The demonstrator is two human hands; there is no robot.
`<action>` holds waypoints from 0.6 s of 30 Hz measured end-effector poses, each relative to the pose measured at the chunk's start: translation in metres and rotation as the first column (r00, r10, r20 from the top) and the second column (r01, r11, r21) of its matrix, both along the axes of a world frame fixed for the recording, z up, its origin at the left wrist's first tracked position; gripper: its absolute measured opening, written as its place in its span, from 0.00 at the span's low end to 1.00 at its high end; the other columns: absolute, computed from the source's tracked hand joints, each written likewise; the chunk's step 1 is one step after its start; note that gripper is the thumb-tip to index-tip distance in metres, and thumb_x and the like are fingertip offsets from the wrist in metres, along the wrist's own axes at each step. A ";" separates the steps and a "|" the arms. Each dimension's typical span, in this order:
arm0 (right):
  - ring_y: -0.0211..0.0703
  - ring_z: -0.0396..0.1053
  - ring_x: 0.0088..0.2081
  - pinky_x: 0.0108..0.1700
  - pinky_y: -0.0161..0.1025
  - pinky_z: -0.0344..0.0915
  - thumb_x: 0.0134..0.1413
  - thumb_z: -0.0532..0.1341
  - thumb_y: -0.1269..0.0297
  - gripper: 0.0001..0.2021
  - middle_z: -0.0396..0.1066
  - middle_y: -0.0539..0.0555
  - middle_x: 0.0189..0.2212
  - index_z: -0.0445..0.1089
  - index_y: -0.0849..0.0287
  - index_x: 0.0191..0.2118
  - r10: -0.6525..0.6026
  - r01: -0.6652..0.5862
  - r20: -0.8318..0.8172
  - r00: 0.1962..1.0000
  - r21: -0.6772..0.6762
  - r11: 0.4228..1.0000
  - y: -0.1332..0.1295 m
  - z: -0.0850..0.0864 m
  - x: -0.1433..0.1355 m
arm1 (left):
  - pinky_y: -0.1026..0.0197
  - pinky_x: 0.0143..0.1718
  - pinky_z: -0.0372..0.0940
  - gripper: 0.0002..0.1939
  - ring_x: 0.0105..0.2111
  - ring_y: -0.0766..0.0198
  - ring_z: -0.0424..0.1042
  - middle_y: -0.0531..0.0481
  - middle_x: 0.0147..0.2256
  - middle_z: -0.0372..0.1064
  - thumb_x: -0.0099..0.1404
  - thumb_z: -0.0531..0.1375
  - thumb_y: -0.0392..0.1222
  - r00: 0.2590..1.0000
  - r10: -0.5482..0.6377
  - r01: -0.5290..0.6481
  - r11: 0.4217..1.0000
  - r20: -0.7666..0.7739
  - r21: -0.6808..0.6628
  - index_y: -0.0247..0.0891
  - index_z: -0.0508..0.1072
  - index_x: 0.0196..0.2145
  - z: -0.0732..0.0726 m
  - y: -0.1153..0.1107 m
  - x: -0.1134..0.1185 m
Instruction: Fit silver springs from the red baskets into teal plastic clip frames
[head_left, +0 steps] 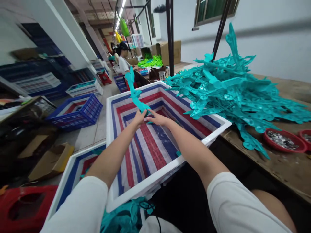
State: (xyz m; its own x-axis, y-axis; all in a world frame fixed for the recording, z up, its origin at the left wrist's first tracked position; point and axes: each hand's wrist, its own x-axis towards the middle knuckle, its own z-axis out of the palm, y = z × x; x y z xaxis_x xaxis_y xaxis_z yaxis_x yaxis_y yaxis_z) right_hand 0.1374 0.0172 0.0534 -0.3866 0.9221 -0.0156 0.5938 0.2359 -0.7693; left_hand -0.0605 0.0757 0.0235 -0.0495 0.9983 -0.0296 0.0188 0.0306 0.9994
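The person's L hand (138,119) had its grip on a teal pc (139,102) over the bin (206,140), prob. so it stayed up, w/ R hand (159,119) near, grip unclear.

White short sleeves (79,202), plain, loose; bare forearms (116,155), bare hands (159,119).

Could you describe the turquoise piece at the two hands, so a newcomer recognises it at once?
Find the white-rimmed crate in the middle, with striped lining. Over it, at the left hand and right hand, is one long turquoise piece. It rises alone, apart from the tangled turquoise pile to the right.
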 end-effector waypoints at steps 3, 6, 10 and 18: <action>0.60 0.68 0.81 0.81 0.56 0.67 0.78 0.71 0.60 0.45 0.59 0.71 0.85 0.54 0.56 0.91 -0.104 0.092 0.040 0.994 0.222 0.971 -0.001 -0.004 -0.004 | 0.58 0.40 0.80 0.27 0.36 0.62 0.79 0.51 0.44 0.80 0.67 0.79 0.53 0.990 -0.036 0.033 0.999 0.133 0.023 0.45 0.70 0.53 0.006 -0.009 0.025; 0.71 0.67 0.80 0.78 0.65 0.70 0.75 0.74 0.60 0.43 0.56 0.69 0.86 0.63 0.52 0.88 -0.234 0.154 0.178 0.956 0.377 0.913 -0.002 0.000 0.001 | 0.58 0.39 0.80 0.34 0.33 0.63 0.78 0.53 0.42 0.79 0.59 0.84 0.51 0.975 -0.084 0.086 0.996 0.205 0.001 0.45 0.71 0.52 0.008 -0.021 0.044; 0.67 0.75 0.74 0.73 0.58 0.73 0.73 0.74 0.64 0.43 0.59 0.70 0.84 0.63 0.54 0.87 -0.223 0.119 0.199 0.954 0.433 0.894 0.000 0.006 0.008 | 0.54 0.43 0.83 0.32 0.39 0.56 0.85 0.52 0.43 0.82 0.63 0.82 0.61 0.944 -0.155 0.164 0.986 0.291 -0.009 0.47 0.73 0.53 0.008 -0.033 0.059; 0.52 0.73 0.77 0.82 0.49 0.63 0.84 0.61 0.58 0.30 0.74 0.63 0.79 0.69 0.56 0.83 -0.068 0.135 -0.221 0.973 0.303 0.943 0.017 -0.007 0.004 | 0.45 0.51 0.87 0.27 0.40 0.52 0.87 0.54 0.33 0.79 0.64 0.84 0.55 0.904 -0.231 0.249 0.968 0.359 -0.006 0.43 0.74 0.46 0.027 -0.026 0.037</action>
